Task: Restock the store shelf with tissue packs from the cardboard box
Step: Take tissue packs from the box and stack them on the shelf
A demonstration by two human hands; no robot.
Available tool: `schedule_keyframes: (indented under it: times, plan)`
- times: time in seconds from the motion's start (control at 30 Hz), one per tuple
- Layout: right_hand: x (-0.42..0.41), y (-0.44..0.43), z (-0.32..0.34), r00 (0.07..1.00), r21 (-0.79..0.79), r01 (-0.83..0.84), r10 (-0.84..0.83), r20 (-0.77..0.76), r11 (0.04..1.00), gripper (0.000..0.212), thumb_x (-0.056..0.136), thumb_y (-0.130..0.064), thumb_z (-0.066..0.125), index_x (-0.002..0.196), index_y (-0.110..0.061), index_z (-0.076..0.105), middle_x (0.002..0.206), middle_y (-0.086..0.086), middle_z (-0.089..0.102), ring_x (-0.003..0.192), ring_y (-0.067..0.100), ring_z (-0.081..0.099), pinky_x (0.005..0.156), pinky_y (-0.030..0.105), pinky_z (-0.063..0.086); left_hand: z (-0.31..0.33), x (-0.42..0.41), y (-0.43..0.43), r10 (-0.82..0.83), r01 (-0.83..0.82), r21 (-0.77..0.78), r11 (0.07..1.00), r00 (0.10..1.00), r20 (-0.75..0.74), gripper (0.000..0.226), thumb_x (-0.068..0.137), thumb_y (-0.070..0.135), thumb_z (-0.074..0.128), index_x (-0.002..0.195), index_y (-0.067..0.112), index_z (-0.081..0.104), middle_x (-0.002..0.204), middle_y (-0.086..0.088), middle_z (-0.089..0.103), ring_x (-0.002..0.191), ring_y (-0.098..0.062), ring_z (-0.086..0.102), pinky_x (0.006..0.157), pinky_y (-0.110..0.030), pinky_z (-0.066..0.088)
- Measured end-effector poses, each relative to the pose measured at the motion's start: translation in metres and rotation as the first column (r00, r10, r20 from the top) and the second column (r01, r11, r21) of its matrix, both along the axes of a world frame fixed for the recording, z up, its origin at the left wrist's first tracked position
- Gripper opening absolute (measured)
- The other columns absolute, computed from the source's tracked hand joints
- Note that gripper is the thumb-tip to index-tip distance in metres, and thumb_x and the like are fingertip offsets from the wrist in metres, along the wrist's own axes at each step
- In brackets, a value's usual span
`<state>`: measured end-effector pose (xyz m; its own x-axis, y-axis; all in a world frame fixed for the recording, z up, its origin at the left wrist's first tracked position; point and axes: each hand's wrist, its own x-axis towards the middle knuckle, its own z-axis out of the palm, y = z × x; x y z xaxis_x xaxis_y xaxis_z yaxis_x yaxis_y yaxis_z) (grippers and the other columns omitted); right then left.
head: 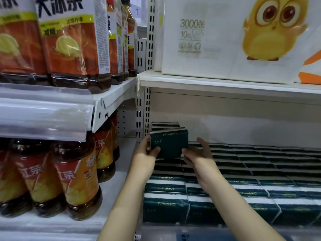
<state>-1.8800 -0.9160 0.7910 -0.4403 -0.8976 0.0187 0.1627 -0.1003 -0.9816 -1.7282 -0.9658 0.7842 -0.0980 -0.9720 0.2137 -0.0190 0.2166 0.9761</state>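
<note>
White metal shelving fills the view. On the lower shelf [191, 229], shelved packs [243, 171] in dark green lie in flat rows towards the back wall. The rows run past the right edge, so I can't count them. One tissue pack [171, 142] is held upright above the shelf's back left corner, in front of a short stack [165, 124]. The left hand [147, 150] pinches its left edge, thumb in front and fingers hidden behind. The right hand [199, 153] has loosely spread fingers by the pack's right edge; whether it touches is unclear. The upper shelf [225, 84] carries one white bundle [217, 40]. Tea bottles [69, 49], cut off, crowd the left bay.
</note>
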Motion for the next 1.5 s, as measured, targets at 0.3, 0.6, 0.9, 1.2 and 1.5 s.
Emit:
schedule_keyframes:
  times: [0.3,0.6,0.9,1.2,1.5]
  plan:
    - [0.015,-0.013,-0.006,0.873,0.152,-0.047,0.115,-0.474,0.987,0.041,0.098,-0.011,0.051,0.138,-0.022,0.048,0.132,-0.002,0.059,0.117,0.013,0.057,0.083,0.011,0.044,-0.007,-0.018,-0.009,0.069,-0.067,-0.018,0.998,0.989,0.132,0.064,0.091,-0.004,0.053,0.146,0.021,0.033,0.135,0.001,0.05,0.122,-0.011,0.047,0.085,0.0,0.035]
    - [0.013,-0.029,-0.009,0.882,0.23,0.023,0.088,-0.462,0.973,0.049,0.104,-0.021,0.034,0.152,-0.025,0.029,0.149,0.001,0.044,0.13,0.022,0.047,0.105,0.03,0.039,-0.008,-0.021,-0.021,-0.027,0.013,0.063,0.998,0.975,0.223,0.066,0.094,-0.002,0.048,0.149,0.028,0.028,0.134,0.006,0.051,0.121,-0.015,0.05,0.095,-0.022,0.036]
    - [0.008,-0.024,-0.008,0.882,0.246,0.02,0.098,-0.46,0.969,0.041,0.105,-0.016,0.03,0.143,-0.015,0.046,0.138,0.004,0.054,0.122,0.019,0.051,0.097,0.022,0.037,-0.009,-0.02,-0.02,-0.04,0.01,0.12,0.993,0.968,0.246,0.056,0.096,-0.003,0.043,0.146,0.022,0.032,0.137,-0.005,0.051,0.124,-0.021,0.048,0.094,-0.023,0.034]
    - [0.017,-0.018,-0.001,0.907,0.21,0.039,0.053,-0.418,0.977,0.042,0.106,-0.022,0.034,0.147,-0.017,0.038,0.138,-0.002,0.05,0.115,0.014,0.05,0.096,0.02,0.035,0.004,-0.015,-0.012,-0.054,0.003,0.254,0.967,0.979,0.196,0.074,0.095,-0.006,0.043,0.155,0.018,0.007,0.155,-0.01,0.031,0.136,-0.027,0.038,0.107,-0.031,0.034]
    - [-0.005,0.034,0.022,0.954,-0.037,0.137,-0.142,-0.265,0.99,0.046,0.103,-0.031,0.045,0.148,-0.027,0.038,0.15,-0.007,0.041,0.138,0.015,0.039,0.11,0.026,0.029,0.038,-0.019,0.038,0.185,-0.175,-0.089,0.981,0.976,0.119,0.068,0.095,0.007,0.051,0.153,0.021,0.019,0.152,-0.008,0.036,0.132,-0.022,0.044,0.104,-0.025,0.04]
